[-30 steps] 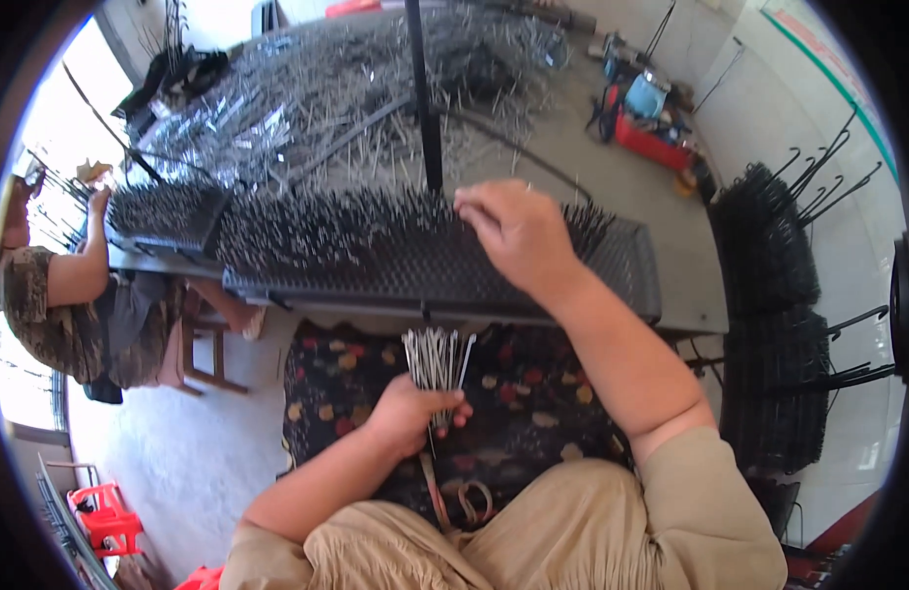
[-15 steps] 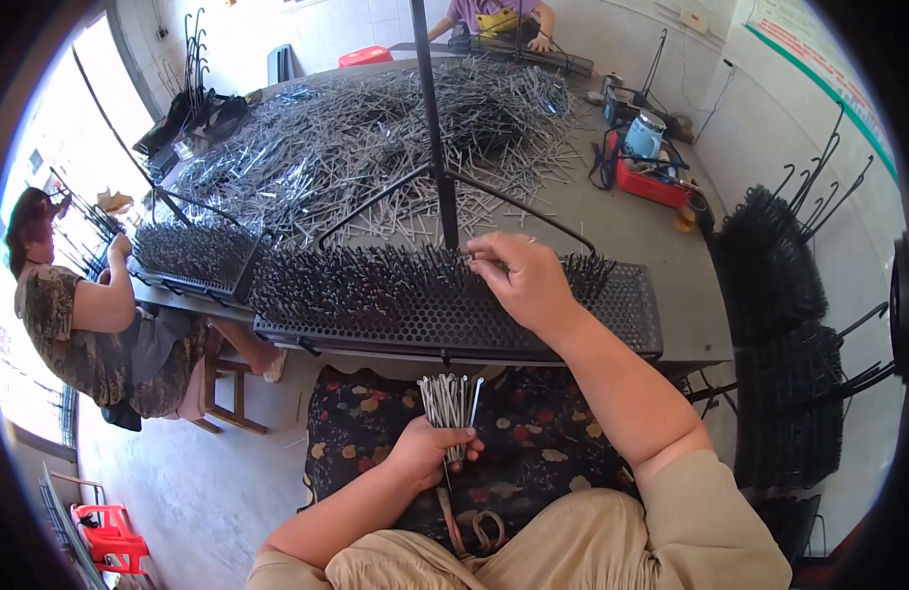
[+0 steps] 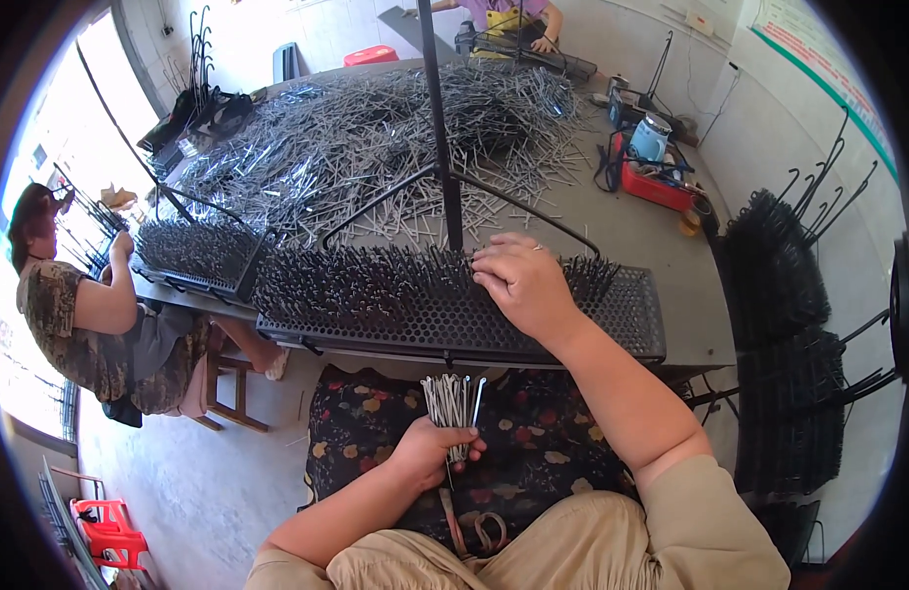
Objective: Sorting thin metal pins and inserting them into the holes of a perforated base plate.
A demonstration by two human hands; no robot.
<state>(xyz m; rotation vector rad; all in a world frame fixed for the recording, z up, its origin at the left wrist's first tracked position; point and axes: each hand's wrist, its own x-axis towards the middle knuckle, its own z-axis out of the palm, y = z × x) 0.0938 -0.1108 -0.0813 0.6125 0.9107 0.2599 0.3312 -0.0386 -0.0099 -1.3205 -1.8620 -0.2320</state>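
Observation:
My left hand (image 3: 430, 454) grips a bundle of thin metal pins (image 3: 453, 400), held upright over my lap below the table edge. My right hand (image 3: 522, 282) rests fingers-down on a black perforated tray (image 3: 631, 317) at the table's near edge, fingertips among the pins standing in its holes (image 3: 376, 275). Whether those fingers pinch a pin I cannot tell. A big loose heap of metal pins (image 3: 376, 138) covers the grey table beyond the tray.
A black pole stand (image 3: 442, 128) rises from the table behind the tray. A person sits at left (image 3: 90, 315) by a second pin-filled tray (image 3: 194, 251); another person works at the far end (image 3: 508, 20). Black pin-filled racks (image 3: 784, 324) stand at right. A red box (image 3: 656, 182) sits on the table.
The view has tilted upward, showing more of the far table. My right hand stays on the tray, shifted slightly along the pin rows. My left hand still holds the bundle.

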